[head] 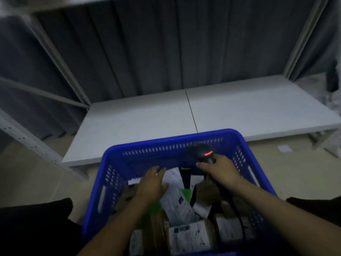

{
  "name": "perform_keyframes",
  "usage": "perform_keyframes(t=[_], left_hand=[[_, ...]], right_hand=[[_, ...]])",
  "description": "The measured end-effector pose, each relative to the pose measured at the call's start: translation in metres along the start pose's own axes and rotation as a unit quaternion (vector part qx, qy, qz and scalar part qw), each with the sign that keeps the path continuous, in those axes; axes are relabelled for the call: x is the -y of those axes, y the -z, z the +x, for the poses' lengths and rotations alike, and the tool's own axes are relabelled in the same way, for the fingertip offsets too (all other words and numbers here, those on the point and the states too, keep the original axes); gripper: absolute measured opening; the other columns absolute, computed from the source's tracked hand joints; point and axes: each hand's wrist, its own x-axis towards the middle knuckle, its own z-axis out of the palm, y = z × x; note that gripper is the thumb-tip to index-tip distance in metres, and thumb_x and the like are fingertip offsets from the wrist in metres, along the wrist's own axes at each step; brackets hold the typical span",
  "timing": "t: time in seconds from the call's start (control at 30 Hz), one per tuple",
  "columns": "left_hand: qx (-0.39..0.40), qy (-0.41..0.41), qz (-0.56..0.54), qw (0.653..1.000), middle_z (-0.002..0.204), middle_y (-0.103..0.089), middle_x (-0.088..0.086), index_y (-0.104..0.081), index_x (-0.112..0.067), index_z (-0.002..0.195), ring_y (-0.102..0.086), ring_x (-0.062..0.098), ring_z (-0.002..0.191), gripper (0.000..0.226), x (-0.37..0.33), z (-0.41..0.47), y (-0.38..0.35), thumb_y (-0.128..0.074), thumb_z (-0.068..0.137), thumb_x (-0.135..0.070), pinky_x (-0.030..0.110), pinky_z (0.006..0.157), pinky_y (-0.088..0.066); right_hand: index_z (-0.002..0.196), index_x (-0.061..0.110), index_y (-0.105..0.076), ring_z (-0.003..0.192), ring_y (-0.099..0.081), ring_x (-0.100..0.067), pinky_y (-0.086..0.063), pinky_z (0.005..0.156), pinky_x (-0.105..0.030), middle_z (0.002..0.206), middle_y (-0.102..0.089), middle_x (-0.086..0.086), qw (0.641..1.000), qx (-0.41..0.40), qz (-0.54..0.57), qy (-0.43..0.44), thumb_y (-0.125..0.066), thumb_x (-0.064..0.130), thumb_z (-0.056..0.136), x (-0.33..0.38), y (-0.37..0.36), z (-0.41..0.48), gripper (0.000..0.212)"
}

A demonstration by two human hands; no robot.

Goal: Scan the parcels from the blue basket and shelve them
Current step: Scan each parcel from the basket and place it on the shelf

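Now the left hand [152,183] rests flat-fingered on the white mailer [177,200], which runs lengthwise away from the person; the right hand [219,170] grips the barcode scanner [201,152].

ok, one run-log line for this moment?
stage: picking | left hand: touches white plastic mailer parcel in blue perforated plastic basket | right hand: grips black handheld barcode scanner, red light lit

dim room, dark pleated curtain [147,52], low white shelf board [138,122], grey metal uprights [60,61], beige floor [36,172]
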Motion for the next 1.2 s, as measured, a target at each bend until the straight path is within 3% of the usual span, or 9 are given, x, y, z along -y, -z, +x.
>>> perform_keyframes(t=[0.13, 0.2, 0.33, 0.43, 0.57, 0.73, 0.93, 1.07, 1.2], left_hand=[[0.063, 0.029, -0.048, 0.996, 0.151, -0.036, 0.014, -0.032, -0.016, 0.149, -0.038, 0.031, 0.137, 0.081, 0.001, 0.009, -0.066, -0.034, 0.084, -0.063, 0.036, 0.11, -0.031], [0.09, 0.054, -0.068, 0.992, 0.15, -0.039, 0.015, -0.031, -0.014, 0.15, -0.04, 0.031, 0.135, 0.097, 0.002, 0.017, -0.095, -0.023, 0.07, -0.07, 0.034, 0.109, -0.032], [0.136, 0.111, -0.14, 0.974, 0.15, -0.036, 0.015, -0.016, -0.013, 0.153, -0.04, 0.028, 0.134, 0.097, -0.001, 0.036, -0.115, -0.036, 0.074, -0.065, 0.029, 0.103, -0.036], [0.126, 0.133, -0.198, 0.963, 0.147, -0.041, 0.015, -0.02, -0.006, 0.151, -0.043, 0.027, 0.132, 0.08, -0.006, 0.04, -0.115, -0.061, 0.09, -0.039, 0.027, 0.1, -0.036], [0.048, 0.204, -0.279, 0.937, 0.142, -0.049, 0.013, -0.035, -0.006, 0.145, -0.049, 0.026, 0.128, 0.073, -0.008, 0.034, -0.107, -0.071, 0.084, -0.019, 0.024, 0.095, -0.037], [-0.094, 0.24, -0.431, 0.865, 0.122, -0.063, 0.015, -0.054, -0.009, 0.131, -0.061, 0.031, 0.104, 0.051, -0.013, 0.023, -0.06, -0.072, 0.083, -0.018, 0.035, 0.086, -0.05], [-0.118, 0.215, -0.72, 0.649, 0.117, -0.065, 0.01, -0.057, -0.013, 0.126, -0.063, 0.03, 0.103, 0.039, -0.025, -0.002, 0.008, -0.063, 0.088, -0.013, 0.044, 0.083, -0.054], [-0.105, 0.143, -0.748, 0.64, 0.122, -0.059, 0.002, -0.037, -0.024, 0.138, -0.058, 0.028, 0.111, 0.064, -0.039, -0.025, 0.031, -0.062, 0.085, 0.001, 0.045, 0.092, -0.051], [-0.108, 0.131, -0.734, 0.657, 0.109, -0.059, -0.005, -0.029, -0.033, 0.135, -0.058, 0.022, 0.104, 0.071, -0.041, -0.039, 0.037, -0.061, 0.086, 0.006, 0.045, 0.09, -0.051]], right_hand=[[0.064, 0.018, -0.052, 0.059, -0.052, -0.013, -0.04, 0.054, -0.028, 0.059, -0.052, 0.003, 0.998, 0.038, -0.048, -0.002, -0.076, 0.029, 0.08, -0.028, -0.014, 0.013, 0.031], [0.076, 0.013, -0.063, 0.066, -0.061, -0.018, -0.052, 0.061, -0.036, 0.068, -0.062, -0.002, 0.997, 0.057, -0.053, -0.022, -0.076, 0.031, 0.078, -0.04, -0.019, 0.017, 0.022], [0.097, 0.011, -0.069, 0.075, -0.066, -0.018, -0.058, 0.07, -0.039, 0.082, -0.069, -0.004, 0.996, 0.083, -0.039, -0.018, -0.074, 0.032, 0.079, -0.043, -0.025, 0.025, 0.029], [0.097, 0.01, -0.066, 0.07, -0.065, -0.021, -0.058, 0.07, -0.041, 0.079, -0.068, -0.005, 0.995, 0.086, -0.039, -0.029, -0.073, 0.033, 0.08, -0.044, -0.026, 0.029, 0.029], [0.095, 0.01, -0.065, 0.06, -0.064, -0.02, -0.057, 0.057, -0.036, 0.07, -0.065, -0.005, 0.996, 0.077, -0.024, -0.043, -0.073, 0.032, 0.082, -0.039, -0.023, 0.027, 0.027], [0.089, 0.006, -0.065, 0.055, -0.065, -0.026, -0.055, 0.063, -0.044, 0.061, -0.065, -0.008, 0.998, 0.053, 0.005, -0.03, -0.073, 0.029, 0.082, -0.028, -0.017, 0.024, 0.026], [0.091, 0.005, -0.07, 0.083, -0.065, -0.025, -0.048, 0.073, -0.035, 0.086, -0.069, -0.011, 0.996, 0.032, 0.076, -0.044, -0.072, 0.031, 0.083, -0.017, -0.011, 0.019, 0.027], [0.096, 0.009, -0.071, 0.096, -0.066, -0.027, -0.051, 0.088, -0.042, 0.099, -0.072, -0.012, 0.982, 0.021, 0.178, -0.06, -0.073, 0.029, 0.082, -0.012, -0.005, 0.014, 0.024], [0.1, 0.01, -0.071, 0.092, -0.068, -0.025, -0.052, 0.076, -0.032, 0.095, -0.073, -0.009, 0.967, 0.034, 0.248, -0.049, -0.071, 0.024, 0.085, -0.008, 0.002, 0.009, 0.02]])
